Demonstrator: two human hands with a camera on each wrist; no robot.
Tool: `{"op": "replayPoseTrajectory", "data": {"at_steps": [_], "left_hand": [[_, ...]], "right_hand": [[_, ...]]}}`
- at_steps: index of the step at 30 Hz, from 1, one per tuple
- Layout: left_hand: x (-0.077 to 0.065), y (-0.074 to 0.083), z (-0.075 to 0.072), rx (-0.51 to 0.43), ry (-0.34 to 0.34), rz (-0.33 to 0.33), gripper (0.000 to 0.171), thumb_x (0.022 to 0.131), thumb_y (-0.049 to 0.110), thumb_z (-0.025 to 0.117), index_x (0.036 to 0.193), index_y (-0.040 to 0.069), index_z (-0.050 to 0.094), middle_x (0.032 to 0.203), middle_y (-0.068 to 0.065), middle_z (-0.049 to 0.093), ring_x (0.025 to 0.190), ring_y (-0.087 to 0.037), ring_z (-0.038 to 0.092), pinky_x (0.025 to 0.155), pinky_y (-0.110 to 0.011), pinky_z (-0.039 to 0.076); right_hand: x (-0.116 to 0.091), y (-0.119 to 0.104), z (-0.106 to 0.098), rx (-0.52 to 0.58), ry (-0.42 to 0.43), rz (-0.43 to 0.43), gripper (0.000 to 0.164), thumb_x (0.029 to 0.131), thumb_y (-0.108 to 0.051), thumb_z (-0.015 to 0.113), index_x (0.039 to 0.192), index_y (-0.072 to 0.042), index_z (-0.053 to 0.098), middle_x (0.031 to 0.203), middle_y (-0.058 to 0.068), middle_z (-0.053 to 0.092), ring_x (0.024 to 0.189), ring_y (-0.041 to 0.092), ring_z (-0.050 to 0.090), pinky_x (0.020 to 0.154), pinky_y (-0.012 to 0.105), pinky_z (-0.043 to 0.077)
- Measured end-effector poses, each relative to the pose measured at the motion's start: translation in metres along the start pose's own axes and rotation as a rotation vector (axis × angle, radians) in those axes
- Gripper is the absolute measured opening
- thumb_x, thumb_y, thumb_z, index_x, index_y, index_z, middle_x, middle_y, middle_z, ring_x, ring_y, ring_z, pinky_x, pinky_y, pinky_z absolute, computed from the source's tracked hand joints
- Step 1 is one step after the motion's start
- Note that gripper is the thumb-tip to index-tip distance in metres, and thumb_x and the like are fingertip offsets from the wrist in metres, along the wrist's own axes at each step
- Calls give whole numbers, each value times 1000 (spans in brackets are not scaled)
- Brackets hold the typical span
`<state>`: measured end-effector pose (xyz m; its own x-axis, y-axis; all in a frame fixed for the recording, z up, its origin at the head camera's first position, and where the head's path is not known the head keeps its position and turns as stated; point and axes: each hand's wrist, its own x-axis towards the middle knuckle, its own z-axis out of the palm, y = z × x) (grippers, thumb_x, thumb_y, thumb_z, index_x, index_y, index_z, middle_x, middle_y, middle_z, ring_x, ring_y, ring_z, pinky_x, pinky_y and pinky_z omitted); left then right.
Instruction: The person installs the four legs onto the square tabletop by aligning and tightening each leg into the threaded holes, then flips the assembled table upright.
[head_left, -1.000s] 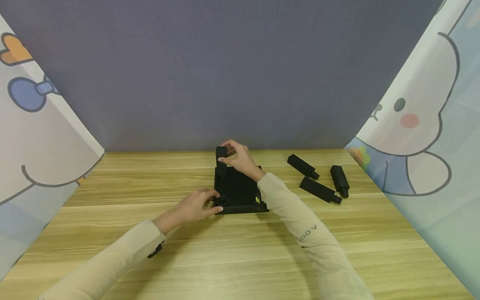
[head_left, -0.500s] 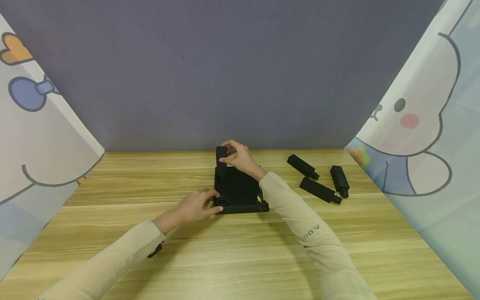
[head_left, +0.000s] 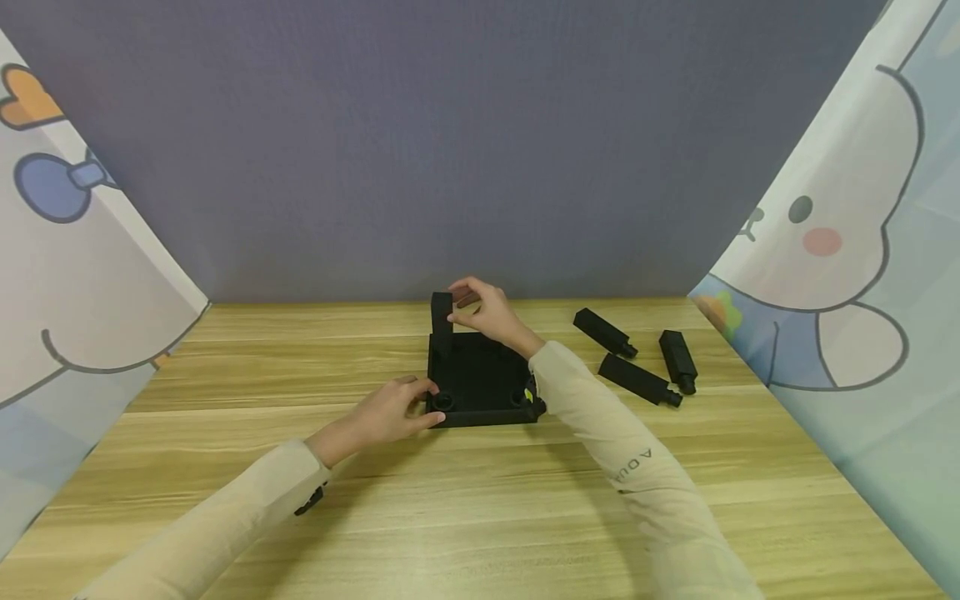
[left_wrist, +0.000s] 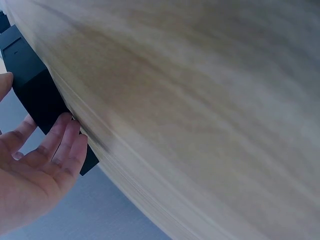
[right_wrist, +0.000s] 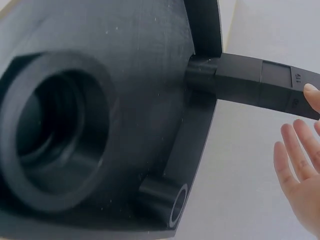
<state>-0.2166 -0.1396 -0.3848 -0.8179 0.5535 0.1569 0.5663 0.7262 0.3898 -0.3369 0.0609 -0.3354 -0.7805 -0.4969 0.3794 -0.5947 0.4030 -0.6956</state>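
A black square panel (head_left: 480, 375) with a raised rim and round corner sockets lies on the table. Upright in its far left corner stands a black square-section leg (head_left: 442, 321), its narrow end in the socket (right_wrist: 201, 70). My right hand (head_left: 491, 318) is beside the leg's upper end, fingers spread; the thumb (right_wrist: 313, 97) overlaps that end in the right wrist view. My left hand (head_left: 386, 411) holds the panel's near left corner, thumb at the front edge and fingers at the left side. The near left socket (head_left: 444, 402) sits right by its fingertips.
Three loose black legs lie on the table at right: one farther back (head_left: 603, 331), one nearer (head_left: 641, 381) and one at far right (head_left: 678, 360). A grey panel (head_left: 480, 150) rises behind the wooden table (head_left: 420, 517). Printed cartoon sheets flank both sides.
My right hand has loosened from the leg and shifted slightly right, its forearm uncovering the panel's near right socket. The leg stays upright; my left hand has not moved.
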Motion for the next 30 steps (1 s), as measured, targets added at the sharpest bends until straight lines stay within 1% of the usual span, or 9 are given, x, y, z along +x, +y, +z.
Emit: {"op": "replayPoseTrajectory", "data": {"at_steps": [7, 14, 18, 21, 26, 28, 30], "left_hand": [[0, -1, 0, 3, 4, 4, 39, 86, 38, 62, 113, 10, 58, 105, -11, 62, 89, -21, 63, 69, -30, 53], [0, -2, 1, 3, 10, 4, 39, 85, 39, 62, 112, 11, 59, 105, -10, 62, 89, -20, 63, 69, -30, 52], [0, -2, 1, 4, 14, 0, 39, 85, 39, 62, 112, 11, 59, 104, -9, 62, 88, -19, 62, 69, -30, 52], [0, -2, 1, 9, 16, 1, 40, 85, 39, 62, 112, 11, 59, 103, -9, 62, 87, -19, 62, 68, -30, 52], [-1, -2, 2, 10, 13, -6, 40, 85, 40, 62, 112, 11, 59, 102, -8, 62, 86, -18, 61, 68, -29, 51], [-1, -2, 2, 11, 14, -11, 40, 85, 40, 62, 112, 12, 59, 102, -8, 62, 86, -17, 61, 68, -29, 51], [-1, -2, 2, 11, 15, -14, 39, 85, 40, 62, 112, 12, 59, 102, -7, 62, 86, -17, 61, 68, -29, 50]], "right_hand": [[-4, 3, -7, -2, 0, -8, 41, 82, -10, 68, 119, -1, 53, 112, 15, 60, 99, 28, 60, 74, 35, 53], [-13, 8, -14, 25, -5, -1, 39, 81, -9, 69, 116, -2, 54, 112, 21, 59, 97, 31, 60, 75, 42, 53], [-20, 11, -18, 26, -8, 6, 37, 81, -9, 68, 115, -2, 55, 110, 21, 59, 96, 33, 60, 74, 40, 53], [-26, 7, -22, 29, -7, 4, 37, 81, -8, 68, 114, 1, 54, 109, 24, 59, 96, 36, 60, 73, 43, 52], [-39, -10, -32, 46, -20, 23, 36, 82, -4, 67, 113, 8, 53, 110, 31, 56, 98, 44, 57, 76, 53, 49], [-43, -11, -34, 44, -24, 37, 36, 82, -5, 66, 113, 9, 53, 110, 31, 55, 99, 45, 56, 77, 53, 48], [-45, -5, -36, 37, -25, 42, 35, 82, -3, 66, 113, 8, 53, 109, 30, 56, 98, 45, 56, 77, 52, 49]]}}
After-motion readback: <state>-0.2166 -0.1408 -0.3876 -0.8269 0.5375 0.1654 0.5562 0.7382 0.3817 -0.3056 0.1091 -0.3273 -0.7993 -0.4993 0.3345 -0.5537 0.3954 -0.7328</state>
